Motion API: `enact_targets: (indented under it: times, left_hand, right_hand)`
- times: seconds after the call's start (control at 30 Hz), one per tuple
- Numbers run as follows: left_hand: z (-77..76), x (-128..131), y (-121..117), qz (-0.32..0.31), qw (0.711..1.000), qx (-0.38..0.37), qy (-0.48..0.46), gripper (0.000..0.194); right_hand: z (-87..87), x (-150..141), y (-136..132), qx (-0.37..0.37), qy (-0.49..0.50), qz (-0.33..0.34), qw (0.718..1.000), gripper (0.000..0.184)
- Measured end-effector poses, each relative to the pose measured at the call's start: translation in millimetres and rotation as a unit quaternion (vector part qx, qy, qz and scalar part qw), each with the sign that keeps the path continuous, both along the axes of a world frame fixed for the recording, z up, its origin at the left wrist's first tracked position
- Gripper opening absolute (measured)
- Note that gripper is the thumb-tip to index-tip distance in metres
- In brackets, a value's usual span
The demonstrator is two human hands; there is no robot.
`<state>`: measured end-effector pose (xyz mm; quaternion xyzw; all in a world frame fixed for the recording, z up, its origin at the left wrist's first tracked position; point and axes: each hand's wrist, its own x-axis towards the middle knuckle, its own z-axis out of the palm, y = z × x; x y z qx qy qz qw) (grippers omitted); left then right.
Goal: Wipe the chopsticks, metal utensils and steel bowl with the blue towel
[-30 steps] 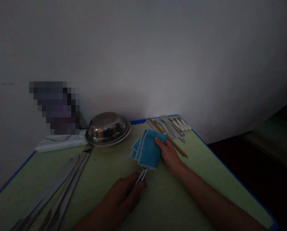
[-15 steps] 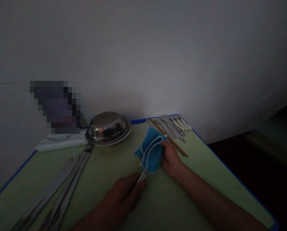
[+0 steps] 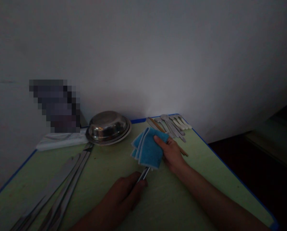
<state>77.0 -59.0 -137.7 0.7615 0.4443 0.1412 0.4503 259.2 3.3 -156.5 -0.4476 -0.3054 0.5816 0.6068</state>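
Note:
My left hand [image 3: 126, 191] is closed around the handle of a shiny metal utensil [image 3: 144, 174] low over the table. The utensil's far end is hidden by a folded blue cloth [image 3: 148, 150] with pale edging, so its kind does not show. My right hand [image 3: 173, 155] grips this cloth from the right, its thumb lying on top and the other fingers mostly behind it. Just beyond the right hand are a pair of brown chopsticks [image 3: 184, 152], partly covered by the cloth and hand.
Several metal spoons [image 3: 168, 120] and white-handled cutlery [image 3: 182, 123] lie at the back right. Against the wall, an upturned steel bowl [image 3: 107, 125] rests on a plate. Long flat metal pieces [image 3: 58, 176] stretch along the left. Behind them are a whitish packet [image 3: 61, 141] and a pixelated upright object [image 3: 58, 107].
The cloth has turned and lies flatter over the utensil, with my right thumb now showing on top. Slightly more of the metal shows below it. My left hand has barely moved.

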Motion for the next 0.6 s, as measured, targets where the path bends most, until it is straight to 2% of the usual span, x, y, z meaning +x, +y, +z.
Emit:
enact_targets:
  times: [0.17,0.3,0.4,0.47,0.6]
  left_hand:
    - [0.4,-1.4,0.5,-0.012,1.000,-0.008,-0.009,0.029]
    - [-0.4,-1.3,0.5,-0.002,0.999,-0.019,-0.027,0.029]
    - [-0.2,-0.4,1.7,0.013,0.999,-0.035,-0.027,0.034]
    - [-0.6,0.3,2.6,0.033,0.999,-0.035,-0.018,0.036]
    - [-3.2,1.1,3.1,0.056,0.998,-0.027,-0.014,0.036]
  right_hand:
    - [-1.5,2.5,-1.2,0.010,-0.145,-0.027,0.989,0.036]
    - [-5.0,0.6,0.6,0.011,-0.152,-0.056,0.987,0.042]
    - [-5.9,4.4,4.9,0.025,-0.141,-0.084,0.986,0.053]
    - [-4.5,11.2,8.3,0.060,-0.184,-0.059,0.979,0.055]
    - [0.0,27.3,12.9,0.125,-0.333,0.010,0.935,0.034]
